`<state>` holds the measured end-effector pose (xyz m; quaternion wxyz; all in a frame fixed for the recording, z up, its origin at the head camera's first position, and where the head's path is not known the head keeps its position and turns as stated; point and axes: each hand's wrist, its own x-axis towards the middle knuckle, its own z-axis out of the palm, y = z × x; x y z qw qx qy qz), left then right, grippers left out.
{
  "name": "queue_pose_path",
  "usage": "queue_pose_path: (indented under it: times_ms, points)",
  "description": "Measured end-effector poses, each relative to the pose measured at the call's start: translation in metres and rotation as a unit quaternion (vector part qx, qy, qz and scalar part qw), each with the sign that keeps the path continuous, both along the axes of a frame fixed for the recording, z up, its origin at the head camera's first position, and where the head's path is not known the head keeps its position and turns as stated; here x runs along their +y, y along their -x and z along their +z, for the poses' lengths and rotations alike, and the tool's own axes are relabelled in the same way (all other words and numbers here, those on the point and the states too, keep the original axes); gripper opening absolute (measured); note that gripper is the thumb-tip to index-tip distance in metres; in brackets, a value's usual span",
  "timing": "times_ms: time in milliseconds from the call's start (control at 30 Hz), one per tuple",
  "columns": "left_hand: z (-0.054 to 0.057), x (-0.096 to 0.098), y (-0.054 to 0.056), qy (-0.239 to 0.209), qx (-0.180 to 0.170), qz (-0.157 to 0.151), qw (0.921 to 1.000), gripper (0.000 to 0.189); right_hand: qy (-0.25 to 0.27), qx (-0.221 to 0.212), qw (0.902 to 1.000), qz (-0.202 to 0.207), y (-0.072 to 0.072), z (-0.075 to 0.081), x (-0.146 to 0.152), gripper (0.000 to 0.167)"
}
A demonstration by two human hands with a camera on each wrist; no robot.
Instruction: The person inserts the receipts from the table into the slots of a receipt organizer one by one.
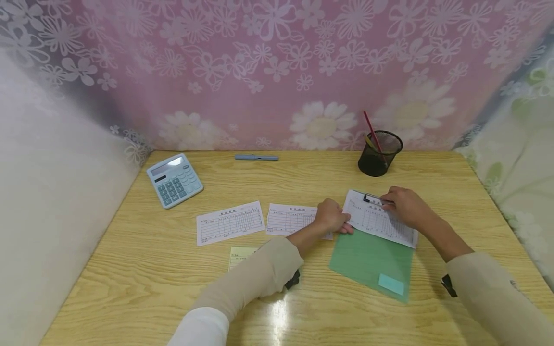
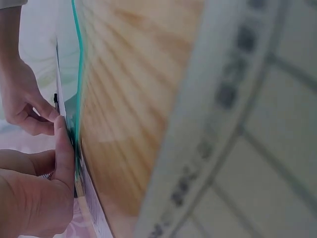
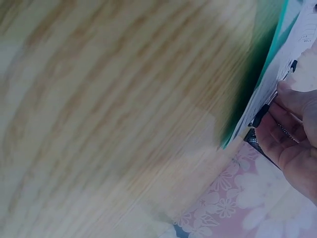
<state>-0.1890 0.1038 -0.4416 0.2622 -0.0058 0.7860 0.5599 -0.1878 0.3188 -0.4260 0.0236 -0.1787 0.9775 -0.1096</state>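
Note:
A translucent green clipboard [image 1: 368, 262] with a pale blue label [image 1: 391, 284] lies tilted at the right of the table, a printed form [image 1: 368, 214] covering its upper part. At its left edge my left hand [image 1: 331, 217] pinches the board and the form's corner, thumb on the paper. My right hand [image 1: 404, 204] grips the metal clip [image 1: 375, 199] at the top edge; the right wrist view shows the clip's black ends [image 3: 260, 115] by the fingers. Whether the clip bites the paper, I cannot tell. Both hands meet the board's edge in the left wrist view.
Two printed white forms [image 1: 230, 223] lie to the left, one partly under my left forearm. A yellow form [image 1: 240, 256] is mostly hidden by the sleeve. Behind stand a calculator [image 1: 175, 180], a blue pen [image 1: 257, 157] and a black mesh pencil cup [image 1: 375, 158].

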Motion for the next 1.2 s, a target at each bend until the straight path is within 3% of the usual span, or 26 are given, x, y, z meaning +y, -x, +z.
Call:
queue_pose_path:
  times_ms: [100, 233, 400, 567, 700, 900, 1200]
  points:
    - [0.0, 0.003, 0.003, 0.01, 0.006, 0.008, 0.9999, 0.014, 0.001, 0.004, 1.0, 0.004, 0.0, 0.0, 0.0, 0.024]
    - [-0.002, 0.008, 0.008, 0.02, 0.02, 0.021, 0.9994, 0.012, -0.005, 0.006, 1.0, 0.004, 0.0, -0.001, 0.001, 0.024]
    - [-0.001, 0.01, 0.011, 0.023, 0.02, 0.031, 0.9991, 0.013, -0.009, 0.005, 0.9999, 0.002, 0.0, -0.002, 0.001, 0.024]
    - [0.0, 0.012, 0.012, 0.042, 0.022, 0.026, 0.9985, 0.028, -0.012, 0.005, 0.9999, 0.002, 0.001, -0.003, 0.001, 0.024]
    - [0.001, 0.01, 0.013, 0.049, 0.02, 0.017, 0.9985, 0.017, -0.013, 0.005, 0.9999, 0.005, 0.001, -0.001, 0.001, 0.025]
    - [0.003, -0.002, 0.012, 0.053, 0.017, -0.004, 0.9985, 0.024, -0.013, -0.014, 0.9998, -0.001, 0.003, 0.002, 0.001, 0.027]
    - [0.013, -0.044, 0.009, 0.033, 0.079, -0.067, 0.9941, 0.019, -0.013, -0.027, 0.9995, -0.003, 0.005, 0.002, 0.003, 0.028]
